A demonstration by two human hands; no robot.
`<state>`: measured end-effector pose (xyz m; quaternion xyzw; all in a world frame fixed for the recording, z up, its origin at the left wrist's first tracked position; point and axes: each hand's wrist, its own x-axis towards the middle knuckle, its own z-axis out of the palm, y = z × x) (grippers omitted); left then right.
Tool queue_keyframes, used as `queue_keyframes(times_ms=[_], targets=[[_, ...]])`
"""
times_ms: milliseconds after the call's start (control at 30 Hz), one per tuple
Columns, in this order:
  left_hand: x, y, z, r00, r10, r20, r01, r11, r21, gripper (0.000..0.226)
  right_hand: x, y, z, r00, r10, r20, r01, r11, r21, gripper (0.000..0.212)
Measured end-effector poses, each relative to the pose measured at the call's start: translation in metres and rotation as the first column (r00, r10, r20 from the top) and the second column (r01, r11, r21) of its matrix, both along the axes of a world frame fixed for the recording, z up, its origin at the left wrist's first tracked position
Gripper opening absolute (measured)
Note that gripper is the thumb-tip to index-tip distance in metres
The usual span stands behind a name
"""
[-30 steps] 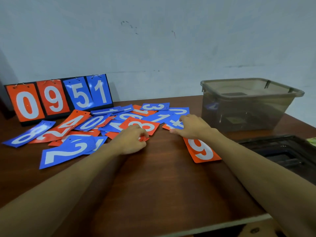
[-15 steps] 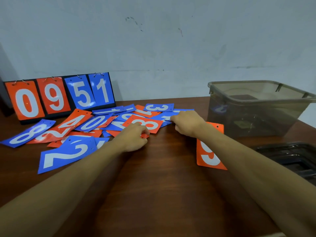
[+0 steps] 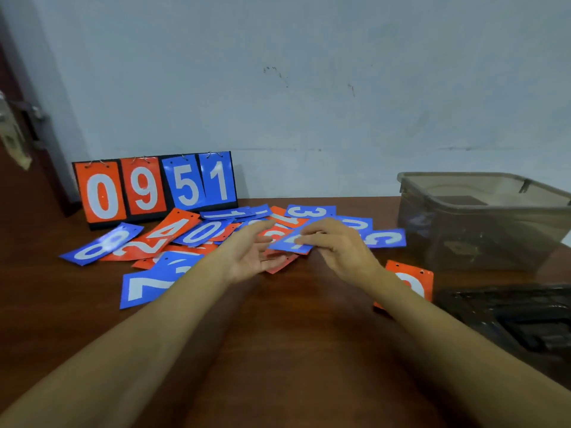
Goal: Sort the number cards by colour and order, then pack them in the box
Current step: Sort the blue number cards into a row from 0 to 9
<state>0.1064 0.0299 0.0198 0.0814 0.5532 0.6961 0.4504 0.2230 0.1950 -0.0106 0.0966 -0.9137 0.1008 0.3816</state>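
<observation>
Loose red and blue number cards lie in a heap [image 3: 173, 239] on the brown table. My right hand [image 3: 336, 245] pinches a blue card [image 3: 290, 244] and holds it slightly above the pile. My left hand [image 3: 250, 251] is beside it, palm turned up, fingers spread, holding nothing, with a red card under its fingertips. A blue 5 card [image 3: 384, 239] lies right of my right hand. A red 9 card [image 3: 411, 282] lies apart at the right, partly hidden by my right forearm. The smoky clear plastic box [image 3: 482, 223] stands at the far right.
A black scoreboard stand [image 3: 154, 186] showing 0 9 5 1 leans by the wall at the back left. A dark box lid [image 3: 519, 316] lies at the right front. A blue 2 card [image 3: 148, 285] and a blue 8 card [image 3: 102, 245] lie at the pile's left edge.
My right hand has lifted a blue card off the pile. My left hand, closed on the pile before, has turned palm up and spread. The view has shifted right and up.
</observation>
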Motion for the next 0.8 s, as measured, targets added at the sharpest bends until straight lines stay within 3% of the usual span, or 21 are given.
queue_keyframes(times_ms=[67,133,300,367,433,500,567,600,633,733,800], targets=[[0.002,-0.008,0.001,0.997,0.005,-0.083,-0.008,0.999,-0.037,0.038,0.001,-0.013,-0.003,0.999,0.029,0.021,-0.031,0.991,0.130,0.034],[0.003,-0.016,0.000,0.980,0.012,-0.201,-0.037,0.992,-0.123,0.057,0.002,-0.018,-0.008,0.999,0.021,0.037,-0.030,0.966,0.256,0.036],[0.010,-0.034,-0.002,0.918,0.033,-0.396,-0.106,0.981,-0.164,0.058,0.015,-0.029,-0.008,0.981,-0.061,0.184,0.021,0.977,0.212,0.054],[0.010,-0.040,-0.004,0.880,0.056,-0.471,-0.146,0.977,-0.158,0.062,0.019,-0.037,-0.006,0.976,-0.082,0.202,0.061,0.992,0.108,0.057],[0.009,-0.048,-0.004,0.854,0.043,-0.519,-0.151,0.974,-0.169,0.063,0.018,-0.045,0.001,0.978,-0.159,0.134,0.180,0.969,-0.167,0.047],[0.008,-0.058,-0.003,0.830,0.022,-0.557,-0.145,0.973,-0.178,0.063,0.012,-0.055,0.012,0.966,-0.234,0.112,0.258,0.807,-0.532,0.039],[0.011,-0.068,-0.002,0.800,-0.001,-0.600,-0.139,0.973,-0.186,0.066,0.002,-0.063,0.022,0.960,-0.167,0.225,0.280,0.541,-0.793,0.054],[0.012,-0.072,-0.001,0.784,-0.016,-0.621,-0.134,0.972,-0.195,0.066,-0.002,-0.066,0.024,0.955,-0.114,0.273,0.295,0.463,-0.836,0.058],[0.013,-0.076,-0.002,0.768,-0.042,-0.639,-0.127,0.968,-0.216,0.065,-0.005,-0.069,0.024,0.948,-0.081,0.309,0.311,0.457,-0.833,0.055],[0.011,-0.087,-0.008,0.781,-0.102,-0.616,-0.076,0.964,-0.255,0.047,-0.013,-0.075,0.016,0.926,-0.055,0.373,0.336,0.570,-0.750,0.034],[0.007,-0.094,-0.009,0.820,-0.075,-0.567,-0.067,0.972,-0.226,0.040,-0.017,-0.077,0.011,0.918,-0.047,0.395,0.345,0.587,-0.733,0.029]])
